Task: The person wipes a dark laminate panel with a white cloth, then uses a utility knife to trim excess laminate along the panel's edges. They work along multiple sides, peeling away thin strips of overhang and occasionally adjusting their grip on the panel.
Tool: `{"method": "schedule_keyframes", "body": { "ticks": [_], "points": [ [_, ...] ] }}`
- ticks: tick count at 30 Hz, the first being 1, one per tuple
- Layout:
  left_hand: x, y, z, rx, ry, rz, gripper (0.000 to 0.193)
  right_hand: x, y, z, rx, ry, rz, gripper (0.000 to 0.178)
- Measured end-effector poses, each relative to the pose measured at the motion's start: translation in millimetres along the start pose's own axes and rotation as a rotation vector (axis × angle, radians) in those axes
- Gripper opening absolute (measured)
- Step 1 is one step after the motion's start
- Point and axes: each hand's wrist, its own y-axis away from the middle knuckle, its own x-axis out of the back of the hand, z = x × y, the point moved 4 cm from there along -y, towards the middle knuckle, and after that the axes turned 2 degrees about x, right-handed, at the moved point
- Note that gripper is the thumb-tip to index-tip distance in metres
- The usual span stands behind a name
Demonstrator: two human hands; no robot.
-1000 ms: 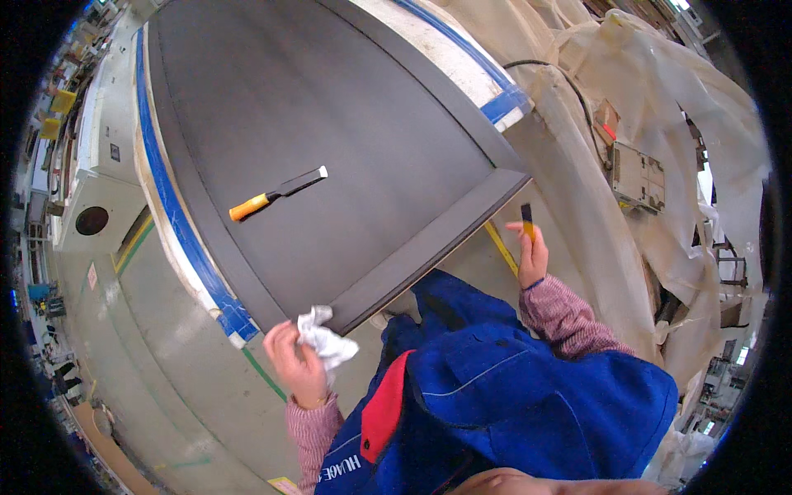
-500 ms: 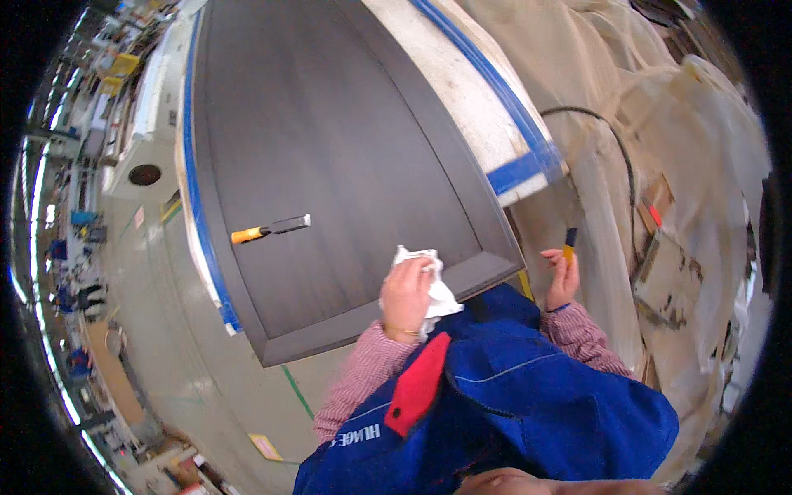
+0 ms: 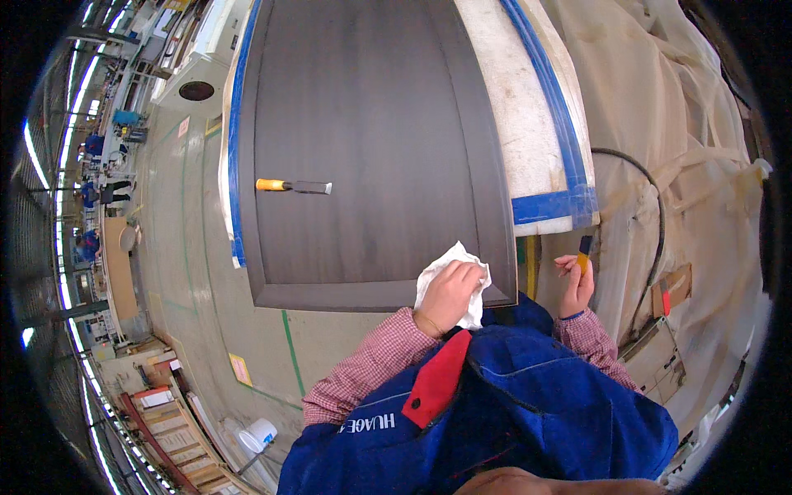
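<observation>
A dark grey-brown framed panel, like a door leaf [image 3: 371, 107], lies flat in front of me. My left hand [image 3: 451, 290] is closed on a crumpled white cloth [image 3: 468, 251] and presses it against the panel's near frame, close to the right corner. Off the panel's right side, my right hand [image 3: 578, 286] grips a small tool with a yellow handle and black end [image 3: 584, 249], its dark end pointing away from me. Its exact kind is unclear. Farther left on the panel lies a chisel-like tool [image 3: 289, 186] with a yellow handle and flat blade, touched by neither hand.
Blue tape [image 3: 540, 207] edges the white support under the panel. To the right hang translucent plastic sheets [image 3: 660, 82], with a black hose [image 3: 660, 214] and a cardboard piece [image 3: 678, 285]. A white bucket [image 3: 257, 434] stands on the floor at lower left; people work far left.
My view has turned, so the panel now appears straighter. My left hand has slid the cloth rightward along the near frame, closer to the corner. The right hand keeps its tool.
</observation>
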Motion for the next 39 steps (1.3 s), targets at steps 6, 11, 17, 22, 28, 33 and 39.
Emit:
{"method": "schedule_keyframes", "body": {
  "ticks": [6, 11, 17, 22, 28, 33, 39],
  "points": [
    [-2, -7, -4, 0.01, -0.042, -0.074, 0.014, -24, -19, -10, 0.079, -0.041, -0.074, 0.02],
    [10, 11, -34, 0.034, -0.076, -0.113, 0.012, -35, -15, -18, 0.103, -0.009, -0.123, 0.02],
    [98, 84, -108, 0.281, -0.247, -0.119, 0.02, -41, -9, -21, 0.099, -0.029, -0.081, 0.02],
    [152, 117, -110, 0.503, 0.124, 0.395, 0.021, -37, 1, -23, 0.013, -0.106, -0.096, 0.023],
    [77, 31, -47, 0.324, 0.875, 0.573, 0.022, -58, 0, -39, -0.139, -0.385, -0.369, 0.027],
    [11, -39, 4, 0.223, 0.86, 0.279, 0.019, -81, -6, -64, -0.067, -0.592, -0.539, 0.048],
    [9, -47, 20, 0.042, 0.356, 0.323, 0.019, -70, -15, -43, -0.046, -0.395, -0.429, 0.053]
  ]
}}
